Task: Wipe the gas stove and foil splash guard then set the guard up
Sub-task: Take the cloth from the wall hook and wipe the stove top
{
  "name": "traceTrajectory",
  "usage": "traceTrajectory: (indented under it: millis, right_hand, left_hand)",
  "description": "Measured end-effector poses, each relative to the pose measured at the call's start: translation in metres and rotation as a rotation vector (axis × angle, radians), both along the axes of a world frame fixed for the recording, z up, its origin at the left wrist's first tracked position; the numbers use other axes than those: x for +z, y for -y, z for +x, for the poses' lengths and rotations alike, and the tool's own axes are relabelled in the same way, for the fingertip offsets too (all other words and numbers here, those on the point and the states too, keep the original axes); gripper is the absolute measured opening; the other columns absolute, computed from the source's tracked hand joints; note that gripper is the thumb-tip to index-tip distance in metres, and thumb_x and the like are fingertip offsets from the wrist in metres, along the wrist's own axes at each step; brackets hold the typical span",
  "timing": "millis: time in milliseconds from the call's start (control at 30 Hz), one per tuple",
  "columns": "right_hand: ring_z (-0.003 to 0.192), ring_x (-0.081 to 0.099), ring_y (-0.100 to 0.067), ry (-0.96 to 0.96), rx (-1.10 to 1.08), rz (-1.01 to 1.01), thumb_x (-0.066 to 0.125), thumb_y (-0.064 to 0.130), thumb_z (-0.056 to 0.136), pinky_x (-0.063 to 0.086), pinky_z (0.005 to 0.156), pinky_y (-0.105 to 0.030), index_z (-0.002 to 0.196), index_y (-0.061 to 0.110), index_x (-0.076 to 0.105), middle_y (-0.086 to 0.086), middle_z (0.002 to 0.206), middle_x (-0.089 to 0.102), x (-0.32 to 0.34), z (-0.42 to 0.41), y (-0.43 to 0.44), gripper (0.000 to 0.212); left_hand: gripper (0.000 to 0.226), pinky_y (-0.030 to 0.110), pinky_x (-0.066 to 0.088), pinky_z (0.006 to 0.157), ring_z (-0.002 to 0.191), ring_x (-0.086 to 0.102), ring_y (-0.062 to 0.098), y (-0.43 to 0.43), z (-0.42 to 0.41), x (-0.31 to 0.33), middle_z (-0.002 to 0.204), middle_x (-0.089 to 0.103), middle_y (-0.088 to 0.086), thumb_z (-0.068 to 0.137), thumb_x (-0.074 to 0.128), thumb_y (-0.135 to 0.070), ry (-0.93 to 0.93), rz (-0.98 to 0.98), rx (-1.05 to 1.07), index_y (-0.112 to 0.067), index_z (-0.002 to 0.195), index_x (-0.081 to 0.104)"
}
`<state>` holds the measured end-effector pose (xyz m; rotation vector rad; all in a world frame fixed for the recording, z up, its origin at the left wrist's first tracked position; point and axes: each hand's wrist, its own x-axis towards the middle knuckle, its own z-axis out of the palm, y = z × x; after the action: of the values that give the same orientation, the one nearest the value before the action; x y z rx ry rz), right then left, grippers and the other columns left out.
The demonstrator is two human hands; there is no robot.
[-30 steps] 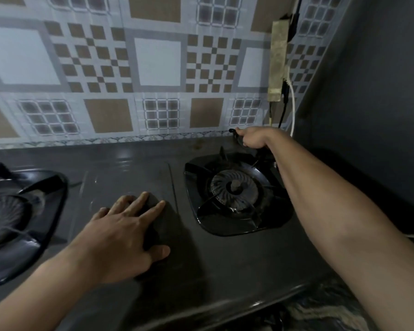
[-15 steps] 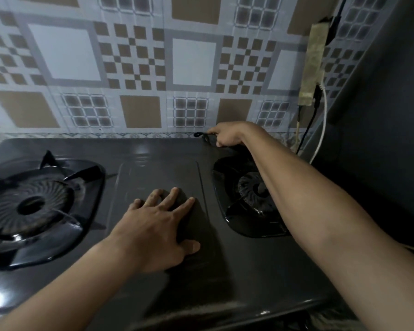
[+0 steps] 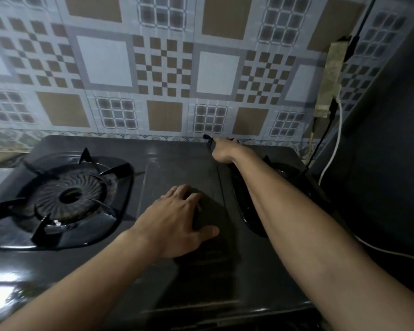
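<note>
The black glossy two-burner gas stove [image 3: 172,163] fills the counter below the patterned tile wall [image 3: 153,68]. At its centre the left hand [image 3: 177,225] lies flat, fingers loosely spread. At the stove's back edge the right hand [image 3: 224,151] is closed on what seems a dark cloth [image 3: 209,140].

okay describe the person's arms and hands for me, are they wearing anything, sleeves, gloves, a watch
Nothing worn shows. Both forearms are bare from the bottom edge of the picture up to the wrists: no sleeves in view, no gloves, no watch, bracelet or ring that can be made out. The left hand shows all its fingers uncovered. The right hand is also ungloved, seen farther off near the tiled wall.
</note>
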<state>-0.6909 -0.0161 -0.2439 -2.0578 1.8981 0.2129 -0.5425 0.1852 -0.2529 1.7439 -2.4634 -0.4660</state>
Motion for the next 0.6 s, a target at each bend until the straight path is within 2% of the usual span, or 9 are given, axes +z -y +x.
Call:
traceTrajectory:
  millis: [33,100,167,200,333,367,400,467,600]
  right_hand:
    - [0.147,0.010,-0.043,-0.008,-0.012,0.002,0.032,0.014,0.099,0.015,0.117,-0.059,0.157,0.019,0.012,-0.014,0.164,0.007,-0.001,0.005,-0.002,0.062]
    - [0.148,0.012,-0.041,0.027,-0.014,0.002,0.032,0.007,0.097,0.017,0.118,-0.055,0.157,0.017,0.012,-0.015,0.164,0.007,0.003,0.013,-0.009,0.064]
    - [0.148,0.017,-0.036,0.083,0.024,-0.007,0.032,0.003,0.097,0.020,0.119,-0.047,0.157,0.017,0.015,-0.012,0.164,0.011,0.004,0.019,-0.016,0.064]
    - [0.149,0.014,-0.034,0.102,0.042,-0.012,0.032,0.002,0.097,0.018,0.120,-0.046,0.157,0.019,0.015,-0.009,0.165,0.009,0.005,0.022,-0.021,0.064]
    - [0.151,-0.002,-0.034,0.131,0.080,-0.021,0.029,-0.002,0.096,0.004,0.114,-0.069,0.153,0.040,0.021,0.004,0.165,0.004,-0.002,0.036,-0.035,0.071]
    - [0.151,0.002,-0.035,0.141,0.071,-0.032,0.031,-0.003,0.095,0.007,0.114,-0.069,0.152,0.042,0.023,0.004,0.165,0.007,-0.003,0.038,-0.039,0.073]
    - [0.149,0.012,-0.036,0.155,0.064,-0.053,0.033,-0.005,0.093,0.017,0.116,-0.063,0.151,0.041,0.026,0.000,0.164,0.012,-0.002,0.039,-0.043,0.075]
    - [0.140,0.036,-0.034,0.174,0.076,-0.117,0.040,-0.009,0.091,0.038,0.110,-0.044,0.150,0.034,0.035,-0.009,0.159,0.028,0.003,0.039,-0.052,0.073]
    - [0.112,0.055,-0.025,0.232,0.040,-0.158,0.050,-0.004,0.093,0.045,0.081,-0.031,0.145,0.026,0.047,-0.010,0.146,0.046,0.019,0.039,-0.066,0.059]
  left_hand:
    - [0.082,0.040,0.039,0.109,0.137,0.036,0.021,0.001,0.003,0.000,0.144,0.040,-0.001,0.079,0.044,-0.077,-0.013,-0.029,-0.001,-0.029,0.144,0.039]
    - [0.075,0.039,0.043,0.104,0.130,0.042,0.021,0.002,0.008,-0.001,0.132,0.046,-0.003,0.079,0.046,-0.073,0.033,-0.069,-0.009,-0.028,0.140,0.046]
    - [0.076,0.041,0.044,0.104,0.131,0.042,0.022,0.001,0.009,-0.004,0.134,0.046,-0.003,0.079,0.050,-0.069,0.067,-0.069,-0.007,-0.030,0.143,0.043]
    - [0.077,0.042,0.045,0.104,0.132,0.041,0.022,0.001,0.009,-0.004,0.135,0.045,-0.003,0.079,0.052,-0.069,0.071,-0.066,-0.003,-0.030,0.144,0.042]
    - [0.077,0.043,0.046,0.103,0.135,0.040,0.022,0.001,0.009,-0.004,0.139,0.045,-0.004,0.079,0.052,-0.069,0.076,-0.079,-0.010,-0.030,0.145,0.042]
    - [0.076,0.043,0.046,0.102,0.135,0.040,0.022,0.001,0.010,-0.004,0.140,0.045,-0.004,0.079,0.052,-0.069,0.074,-0.084,-0.011,-0.031,0.145,0.042]
    - [0.075,0.043,0.046,0.102,0.135,0.041,0.022,0.001,0.011,-0.005,0.142,0.045,-0.005,0.080,0.052,-0.068,0.067,-0.083,-0.013,-0.030,0.144,0.044]
    - [0.068,0.042,0.047,0.101,0.132,0.045,0.022,0.000,0.017,-0.004,0.141,0.047,-0.004,0.083,0.052,-0.064,0.027,-0.075,-0.018,-0.029,0.142,0.048]
    - [0.050,0.040,0.052,0.091,0.120,0.056,0.024,-0.006,0.045,0.006,0.135,0.053,-0.003,0.090,0.051,-0.050,-0.015,-0.158,0.010,-0.031,0.136,0.053]
